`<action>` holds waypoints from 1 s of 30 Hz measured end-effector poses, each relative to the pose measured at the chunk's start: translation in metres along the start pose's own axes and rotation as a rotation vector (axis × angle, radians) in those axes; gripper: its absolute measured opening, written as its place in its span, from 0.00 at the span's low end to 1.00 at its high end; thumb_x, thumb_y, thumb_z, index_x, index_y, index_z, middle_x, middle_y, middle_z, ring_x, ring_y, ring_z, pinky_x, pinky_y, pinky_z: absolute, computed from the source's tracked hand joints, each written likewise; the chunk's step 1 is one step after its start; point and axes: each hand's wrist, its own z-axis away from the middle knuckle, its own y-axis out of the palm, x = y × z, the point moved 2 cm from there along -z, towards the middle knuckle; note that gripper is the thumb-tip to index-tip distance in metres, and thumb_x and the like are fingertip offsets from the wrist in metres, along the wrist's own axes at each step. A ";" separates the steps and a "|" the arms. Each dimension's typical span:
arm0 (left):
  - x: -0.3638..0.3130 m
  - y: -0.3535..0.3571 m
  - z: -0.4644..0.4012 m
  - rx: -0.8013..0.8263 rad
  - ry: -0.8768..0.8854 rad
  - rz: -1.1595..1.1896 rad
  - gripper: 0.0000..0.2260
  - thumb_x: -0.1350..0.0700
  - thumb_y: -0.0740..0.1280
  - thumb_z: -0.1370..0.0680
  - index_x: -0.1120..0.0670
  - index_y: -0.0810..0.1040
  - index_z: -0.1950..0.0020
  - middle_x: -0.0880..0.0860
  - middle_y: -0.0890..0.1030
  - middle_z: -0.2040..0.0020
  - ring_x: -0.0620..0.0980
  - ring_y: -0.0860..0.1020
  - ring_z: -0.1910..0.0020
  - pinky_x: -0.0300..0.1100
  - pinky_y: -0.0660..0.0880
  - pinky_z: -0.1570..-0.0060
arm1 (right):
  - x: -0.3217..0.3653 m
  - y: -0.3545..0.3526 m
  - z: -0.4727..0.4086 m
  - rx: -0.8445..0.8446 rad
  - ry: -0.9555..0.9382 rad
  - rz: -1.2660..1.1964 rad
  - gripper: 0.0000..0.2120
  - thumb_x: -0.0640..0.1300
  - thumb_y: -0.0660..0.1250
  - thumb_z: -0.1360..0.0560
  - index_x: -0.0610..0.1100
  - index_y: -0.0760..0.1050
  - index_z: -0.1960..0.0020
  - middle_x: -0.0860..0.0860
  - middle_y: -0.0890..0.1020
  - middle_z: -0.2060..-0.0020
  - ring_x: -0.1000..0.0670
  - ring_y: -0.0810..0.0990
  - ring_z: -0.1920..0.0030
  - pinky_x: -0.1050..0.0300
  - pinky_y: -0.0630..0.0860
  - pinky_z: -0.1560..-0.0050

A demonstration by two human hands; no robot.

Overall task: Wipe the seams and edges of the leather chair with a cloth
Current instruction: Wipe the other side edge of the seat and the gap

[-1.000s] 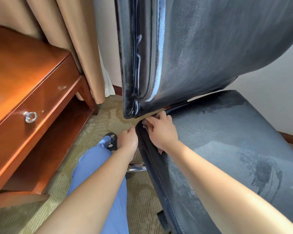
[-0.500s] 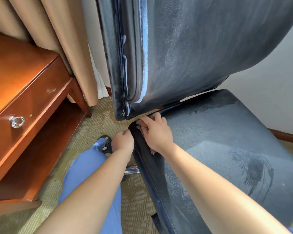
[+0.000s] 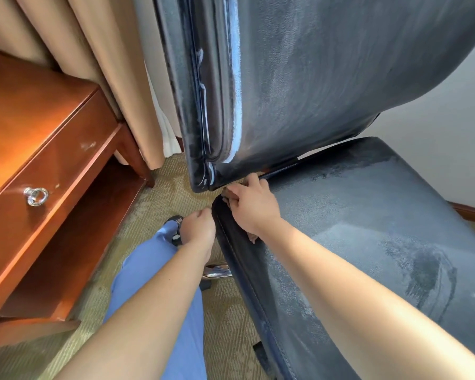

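Cloth (image 3: pixel 229 193) under right grip (image 3: pixel 251 205)

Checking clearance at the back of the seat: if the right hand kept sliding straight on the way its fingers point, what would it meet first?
Probably the backrest: the right hand sits at the seat rear corner, fingers aimed up-left toward the backrest's lower corner just ahead. Depth is unclear, so it might slip into the gap beneath.
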 end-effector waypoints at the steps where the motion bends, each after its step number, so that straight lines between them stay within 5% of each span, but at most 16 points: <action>1: -0.001 0.000 0.001 0.008 0.000 -0.001 0.15 0.47 0.58 0.33 0.54 0.79 0.59 0.58 0.83 0.53 0.62 0.81 0.51 0.62 0.78 0.46 | -0.003 0.000 0.001 0.004 -0.041 0.018 0.14 0.48 0.58 0.22 0.51 0.73 0.39 0.46 0.69 0.44 0.42 0.67 0.43 0.52 0.68 0.55; 5: -0.007 0.002 0.011 0.002 0.009 -0.004 0.11 0.50 0.60 0.29 0.55 0.77 0.62 0.57 0.80 0.60 0.58 0.78 0.57 0.62 0.78 0.47 | -0.014 -0.007 -0.005 -0.053 0.135 -0.015 0.14 0.48 0.58 0.22 0.52 0.73 0.38 0.46 0.68 0.43 0.41 0.67 0.43 0.52 0.67 0.53; 10: -0.003 0.004 0.008 -0.018 0.046 -0.040 0.11 0.51 0.60 0.25 0.53 0.78 0.61 0.58 0.82 0.56 0.62 0.80 0.51 0.60 0.78 0.47 | -0.014 0.001 0.000 -0.059 -0.001 0.030 0.14 0.48 0.57 0.22 0.52 0.73 0.38 0.47 0.70 0.44 0.42 0.68 0.45 0.55 0.66 0.58; 13: -0.006 0.005 0.017 -0.017 0.064 -0.070 0.11 0.51 0.60 0.23 0.53 0.80 0.57 0.56 0.82 0.54 0.59 0.79 0.50 0.57 0.77 0.44 | -0.018 -0.001 -0.002 -0.097 0.116 0.015 0.15 0.48 0.56 0.21 0.53 0.72 0.37 0.47 0.70 0.43 0.42 0.68 0.45 0.54 0.65 0.57; 19: -0.004 0.009 0.029 -0.106 0.126 -0.097 0.18 0.49 0.56 0.17 0.58 0.79 0.40 0.58 0.80 0.45 0.59 0.75 0.43 0.46 0.71 0.42 | -0.027 -0.001 0.013 -0.090 -0.008 0.000 0.11 0.50 0.57 0.21 0.49 0.73 0.43 0.47 0.69 0.48 0.43 0.69 0.48 0.55 0.66 0.61; 23: -0.001 0.012 0.024 -0.125 0.119 -0.112 0.18 0.48 0.56 0.17 0.58 0.79 0.39 0.59 0.80 0.44 0.60 0.75 0.42 0.48 0.71 0.39 | -0.021 -0.003 0.008 -0.111 0.047 0.014 0.12 0.49 0.56 0.21 0.48 0.73 0.42 0.46 0.70 0.47 0.42 0.69 0.47 0.55 0.66 0.60; 27: 0.000 0.012 0.023 -0.140 0.132 -0.123 0.19 0.48 0.56 0.17 0.58 0.79 0.39 0.59 0.80 0.43 0.61 0.75 0.42 0.49 0.71 0.39 | -0.017 0.000 0.008 -0.069 -0.117 0.069 0.13 0.50 0.57 0.21 0.49 0.73 0.40 0.45 0.70 0.45 0.42 0.69 0.48 0.55 0.66 0.61; 30: -0.002 0.009 0.020 -0.110 0.105 -0.125 0.17 0.49 0.57 0.17 0.58 0.80 0.44 0.58 0.79 0.48 0.58 0.75 0.48 0.45 0.71 0.45 | -0.027 -0.003 0.001 -0.094 -0.021 0.044 0.13 0.50 0.56 0.21 0.50 0.73 0.40 0.46 0.70 0.46 0.41 0.70 0.47 0.54 0.65 0.60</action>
